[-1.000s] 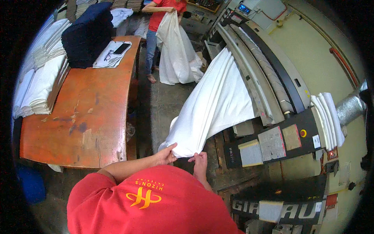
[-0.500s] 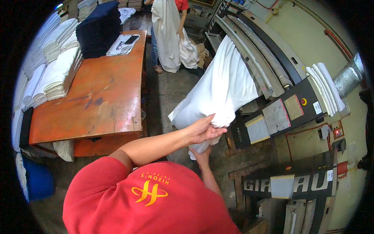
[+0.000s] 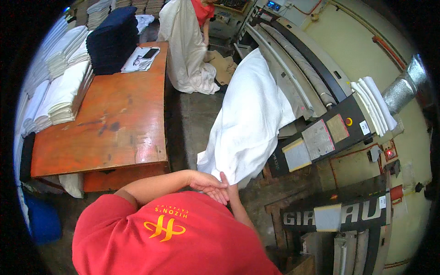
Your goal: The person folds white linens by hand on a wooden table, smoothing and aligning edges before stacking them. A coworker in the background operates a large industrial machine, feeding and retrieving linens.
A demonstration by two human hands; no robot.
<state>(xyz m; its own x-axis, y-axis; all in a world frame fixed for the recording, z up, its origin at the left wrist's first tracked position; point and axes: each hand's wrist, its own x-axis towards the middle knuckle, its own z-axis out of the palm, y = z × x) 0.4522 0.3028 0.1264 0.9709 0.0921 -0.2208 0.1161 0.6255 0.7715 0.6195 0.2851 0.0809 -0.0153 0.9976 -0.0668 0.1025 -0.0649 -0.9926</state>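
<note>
One ironing machine (image 3: pixel 316 91), large; one white sheet (image 3: pixel 247 123) draped off its feed edge, hem low. Left hand (image 3: pixel 207 182) and right hand (image 3: pixel 225 183) pinch that hem. Risk: slack cloth could brush the dirty floor (image 3: pixel 192 119).

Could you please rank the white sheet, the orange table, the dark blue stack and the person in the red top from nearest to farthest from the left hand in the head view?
From the left hand:
1. White sheet, touching, just right.
2. Orange table, left.
3. Dark blue stack, far left, on the table.
4. Person in the red top, top edge.
</note>
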